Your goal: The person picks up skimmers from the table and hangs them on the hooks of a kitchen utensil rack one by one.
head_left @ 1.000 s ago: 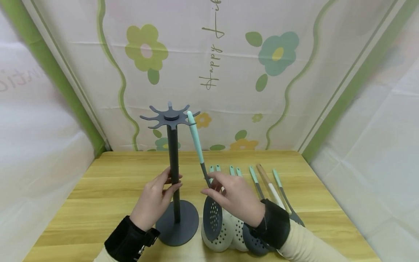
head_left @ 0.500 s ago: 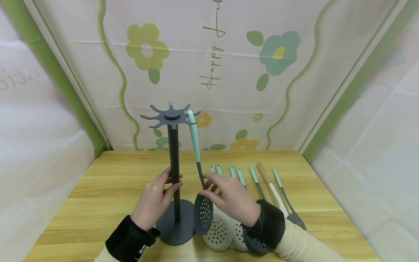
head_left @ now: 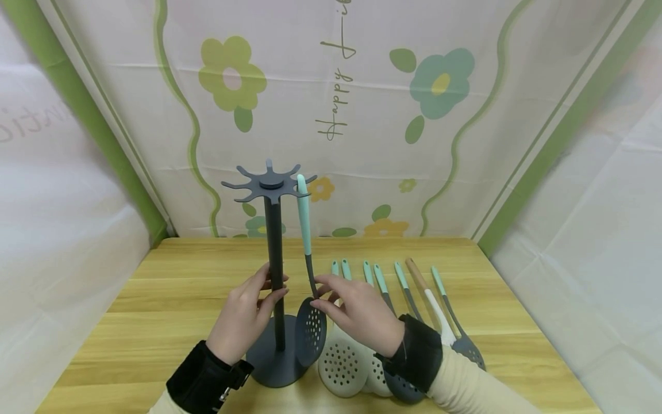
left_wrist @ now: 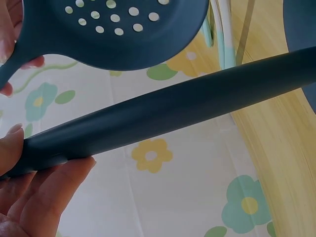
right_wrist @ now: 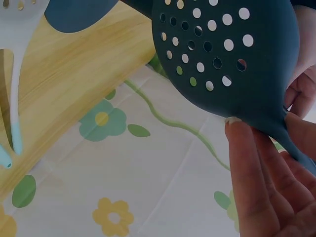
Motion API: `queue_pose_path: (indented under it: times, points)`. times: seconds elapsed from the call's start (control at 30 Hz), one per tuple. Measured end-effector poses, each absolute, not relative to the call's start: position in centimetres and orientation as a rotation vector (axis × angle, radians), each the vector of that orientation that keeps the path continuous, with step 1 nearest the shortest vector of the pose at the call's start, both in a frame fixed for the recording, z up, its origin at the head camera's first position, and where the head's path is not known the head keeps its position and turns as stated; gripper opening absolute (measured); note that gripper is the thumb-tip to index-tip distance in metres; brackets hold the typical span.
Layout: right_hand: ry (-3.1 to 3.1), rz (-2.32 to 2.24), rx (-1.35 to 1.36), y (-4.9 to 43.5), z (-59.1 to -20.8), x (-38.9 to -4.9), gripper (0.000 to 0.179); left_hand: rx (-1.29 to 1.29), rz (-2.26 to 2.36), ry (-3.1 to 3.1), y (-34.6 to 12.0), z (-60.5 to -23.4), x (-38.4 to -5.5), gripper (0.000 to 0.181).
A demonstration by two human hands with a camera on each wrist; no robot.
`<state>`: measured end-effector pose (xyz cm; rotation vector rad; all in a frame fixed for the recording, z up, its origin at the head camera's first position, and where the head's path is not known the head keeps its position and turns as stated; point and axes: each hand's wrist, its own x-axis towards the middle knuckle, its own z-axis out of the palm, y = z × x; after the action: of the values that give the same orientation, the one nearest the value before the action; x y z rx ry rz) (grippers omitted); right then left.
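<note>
A dark utensil stand (head_left: 274, 247) has a round base and a ring of hooks (head_left: 271, 185) on top. Its post is gripped by my left hand (head_left: 243, 313), thumb and fingers around it, as the left wrist view also shows. With my right hand (head_left: 357, 310) I pinch the dark neck of a skimmer (head_left: 312, 330), close to its perforated bowl. The skimmer's mint handle (head_left: 304, 221) points up, its tip among the hooks on the stand's right side; whether it hangs there cannot be told. In the right wrist view, the skimmer bowl (right_wrist: 217, 54) is seen close up.
Right of the stand lie several utensils on the wooden table (head_left: 155, 299): pale perforated skimmers (head_left: 341, 365), a dark perforated one (head_left: 403, 388), a wooden-handled white utensil (head_left: 431, 299) and a dark slotted turner (head_left: 468, 348). A flowered cloth (head_left: 331, 115) hangs behind.
My right hand has moved left with the skimmer's bowl, bringing it over the stand's base and the handle nearer upright. The handle tip stays at the hooks. My left hand has not moved.
</note>
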<state>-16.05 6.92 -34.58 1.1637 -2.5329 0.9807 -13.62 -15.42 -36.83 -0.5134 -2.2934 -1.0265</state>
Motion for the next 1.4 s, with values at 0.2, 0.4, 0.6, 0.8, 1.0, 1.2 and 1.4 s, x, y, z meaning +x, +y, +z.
queue_pose_path:
  times: [0.2,0.4,0.6,0.8,1.0,1.2,1.4]
  points:
    - [-2.555,0.994,1.171,6.8,-34.6,-16.0,0.044,-0.510,-1.016,-2.297,-15.3,-36.8,-13.7,0.030]
    - [-2.568,0.997,1.172,6.8,-34.6,-16.0,0.046,-0.517,-1.017,-2.294,-15.3,-36.9,-13.7,0.030]
    - [-2.585,0.994,1.170,6.8,-34.8,-16.0,0.050,-0.514,-1.024,-2.293,-15.3,-36.9,-13.6,0.031]
    - [-2.609,0.994,1.155,7.1,-34.9,-16.1,0.054,-0.514,-1.016,-2.293,-15.3,-36.9,-13.6,0.032]
    - [-2.598,1.002,1.126,7.4,-35.1,-16.4,0.052,-0.526,-1.014,-2.276,-15.2,-36.8,-13.5,0.032]
    - [-2.582,1.025,1.107,7.7,-35.4,-16.7,0.047,-0.522,-1.007,-2.285,-15.3,-36.8,-13.6,0.034]
    - [-2.550,1.030,1.074,8.2,-36.0,-17.2,0.045,-0.499,-0.996,-2.300,-15.2,-36.8,-13.6,0.038]
